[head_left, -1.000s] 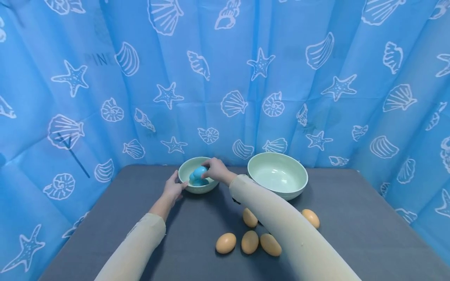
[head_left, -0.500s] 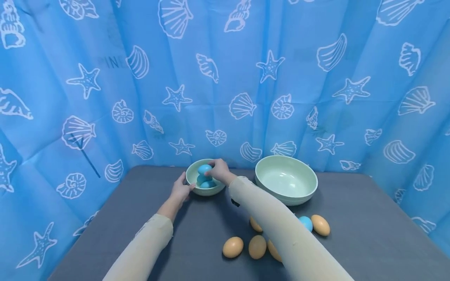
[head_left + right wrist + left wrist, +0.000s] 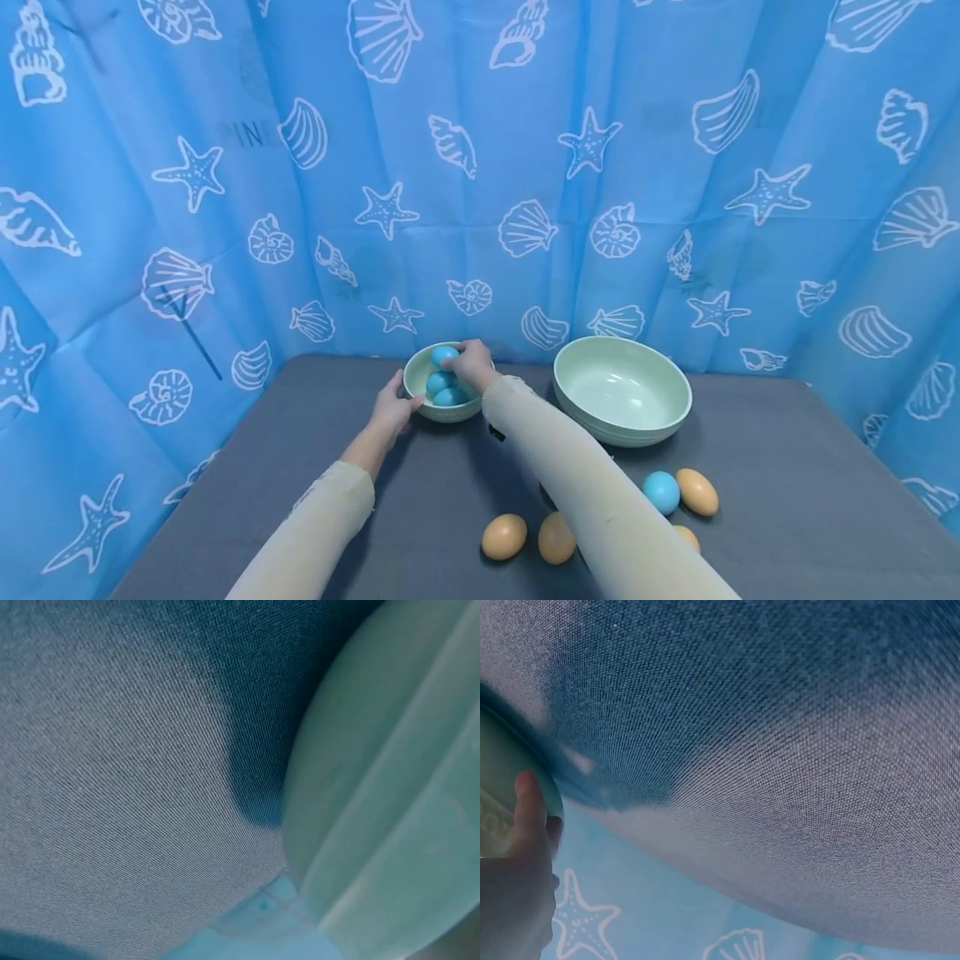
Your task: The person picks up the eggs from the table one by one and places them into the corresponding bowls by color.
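A small pale green bowl [image 3: 447, 414] stands near the back of the table, left of centre. My left hand [image 3: 392, 408] holds its left side, with a digit against the outer wall in the left wrist view. Inside the bowl, my right hand [image 3: 472, 365] pinches a blue egg [image 3: 444, 356] by the back rim. Two more blue eggs lie closer to the front, one a rear blue egg [image 3: 440, 382] and the other a front blue egg [image 3: 451, 397]. The right wrist view shows a green bowl's ribbed outside [image 3: 390, 802] but no fingers.
A larger pale green bowl [image 3: 622, 396] stands to the right. Several brown eggs lie nearer the front, including a left brown egg [image 3: 504, 537] and a right brown egg [image 3: 697, 492]. Beside the latter is a blue egg [image 3: 661, 493]. My right sleeve [image 3: 592, 492] hides part of this group.
My right hand has shifted the pinched blue egg toward the back of the small bowl, uncovering the two others. The left hand keeps its hold. The head view has turned slightly left.
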`<state>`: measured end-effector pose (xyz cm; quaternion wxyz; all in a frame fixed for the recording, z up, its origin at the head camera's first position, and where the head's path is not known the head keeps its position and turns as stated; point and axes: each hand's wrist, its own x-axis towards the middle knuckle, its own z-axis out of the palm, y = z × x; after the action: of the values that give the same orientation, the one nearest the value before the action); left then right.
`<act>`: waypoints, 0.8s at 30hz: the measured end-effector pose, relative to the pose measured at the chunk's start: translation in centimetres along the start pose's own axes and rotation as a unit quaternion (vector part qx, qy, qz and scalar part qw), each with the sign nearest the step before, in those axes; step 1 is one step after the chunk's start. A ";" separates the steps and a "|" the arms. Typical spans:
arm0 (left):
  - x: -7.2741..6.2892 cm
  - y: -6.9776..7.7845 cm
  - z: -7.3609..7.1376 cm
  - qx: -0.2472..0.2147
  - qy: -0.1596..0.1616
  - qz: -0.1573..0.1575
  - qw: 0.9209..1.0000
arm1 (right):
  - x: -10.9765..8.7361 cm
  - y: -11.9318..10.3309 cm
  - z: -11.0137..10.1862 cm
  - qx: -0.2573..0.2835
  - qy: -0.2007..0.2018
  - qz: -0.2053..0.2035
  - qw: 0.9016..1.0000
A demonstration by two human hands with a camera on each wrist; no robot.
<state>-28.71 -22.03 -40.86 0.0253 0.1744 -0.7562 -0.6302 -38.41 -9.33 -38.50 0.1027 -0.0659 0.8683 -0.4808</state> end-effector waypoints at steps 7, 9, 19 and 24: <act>0.1 -0.1 0.0 -0.001 0.001 0.003 1.000 | -0.3 -0.3 -0.1 0.012 0.014 0.013 1.000; 0.1 -0.1 0.1 0.000 0.002 0.003 1.000 | -0.4 -0.4 -0.2 0.009 0.025 0.015 1.000; 0.2 -0.2 0.1 -0.005 0.009 0.001 1.000 | -0.3 -0.3 0.0 -0.044 0.053 0.037 0.997; 0.1 -0.1 0.1 0.000 0.009 0.000 1.000 | -0.5 -0.4 0.4 -0.061 0.052 0.052 0.995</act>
<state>-28.85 -21.98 -41.01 0.0324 0.1800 -0.7558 -0.6288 -37.86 -9.74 -38.33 0.0783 -0.0018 0.9024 -0.4238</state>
